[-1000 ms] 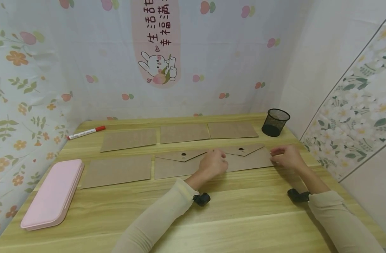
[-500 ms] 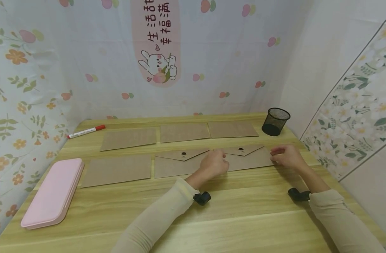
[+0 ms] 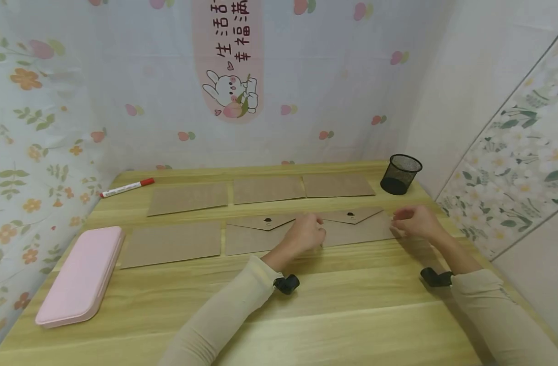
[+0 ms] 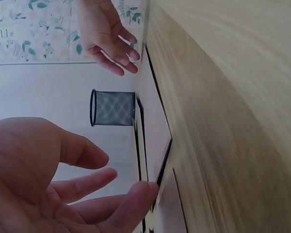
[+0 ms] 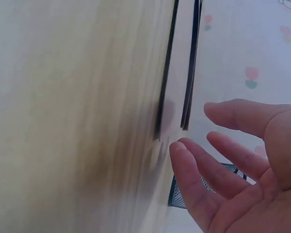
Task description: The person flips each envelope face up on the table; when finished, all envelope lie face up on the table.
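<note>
Head view: high, facing forward and down across the pale wooden counter (image 3: 352, 305). Wrist views: close, skimming its surface. All share the black mesh pen cup (image 3: 400, 175).

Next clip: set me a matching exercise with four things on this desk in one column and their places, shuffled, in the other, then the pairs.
Things:
1. pink case
2. marker
3. mesh cup
4. flap-up envelope

Places:
A. far right corner of the table
B. far left, beside the back row of envelopes
C. between the left hand and the right hand
D. near left edge

Pairs: 1-D, 2-B, 3-A, 4-C
</note>
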`<state>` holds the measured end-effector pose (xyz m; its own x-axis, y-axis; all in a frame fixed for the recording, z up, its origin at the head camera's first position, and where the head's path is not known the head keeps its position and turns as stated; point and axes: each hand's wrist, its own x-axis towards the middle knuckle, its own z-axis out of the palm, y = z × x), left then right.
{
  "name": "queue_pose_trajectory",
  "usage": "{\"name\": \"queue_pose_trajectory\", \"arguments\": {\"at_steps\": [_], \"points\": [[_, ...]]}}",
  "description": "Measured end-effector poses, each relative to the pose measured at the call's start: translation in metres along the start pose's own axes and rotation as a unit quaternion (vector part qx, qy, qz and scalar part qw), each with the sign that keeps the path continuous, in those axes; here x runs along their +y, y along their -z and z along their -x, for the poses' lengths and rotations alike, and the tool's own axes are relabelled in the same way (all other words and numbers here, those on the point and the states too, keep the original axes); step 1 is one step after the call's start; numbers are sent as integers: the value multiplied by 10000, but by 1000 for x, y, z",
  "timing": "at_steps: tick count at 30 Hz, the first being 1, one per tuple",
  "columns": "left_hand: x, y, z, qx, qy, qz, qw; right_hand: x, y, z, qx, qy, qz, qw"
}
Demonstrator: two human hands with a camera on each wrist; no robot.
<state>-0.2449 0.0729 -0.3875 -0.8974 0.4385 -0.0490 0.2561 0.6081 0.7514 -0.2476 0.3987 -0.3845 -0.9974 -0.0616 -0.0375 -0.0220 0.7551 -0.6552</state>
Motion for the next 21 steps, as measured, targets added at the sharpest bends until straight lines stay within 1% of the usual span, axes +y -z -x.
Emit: {"name": "queue_pose_trajectory", "arguments": {"at_steps": [2, 4, 7, 11, 13, 15, 21], "points": [[-1, 2, -1, -8, -57, 39, 10000, -2, 1, -2, -47, -29, 118, 9999], [-2, 4, -2, 53, -151, 54, 9999, -4, 1, -4, -64, -31, 238, 9997], [-5, 9, -4, 235, -294, 160, 9992, -8, 1, -10, 1, 41, 401, 9992], [-8, 14, -9, 335, -394, 439, 9977, -11, 3, -16, 114, 153, 437, 9989], [-8, 16, -13, 310, -359, 541, 9974, -14, 3, -19, 146, 164, 409, 9989], [-6, 19, -17, 263, -258, 624, 9974, -18, 3, -20, 186, 133, 515, 9984], [2, 30, -38, 152, 65, 764, 9969, -26, 0, -32, 92, 23, 590, 9982]]}}
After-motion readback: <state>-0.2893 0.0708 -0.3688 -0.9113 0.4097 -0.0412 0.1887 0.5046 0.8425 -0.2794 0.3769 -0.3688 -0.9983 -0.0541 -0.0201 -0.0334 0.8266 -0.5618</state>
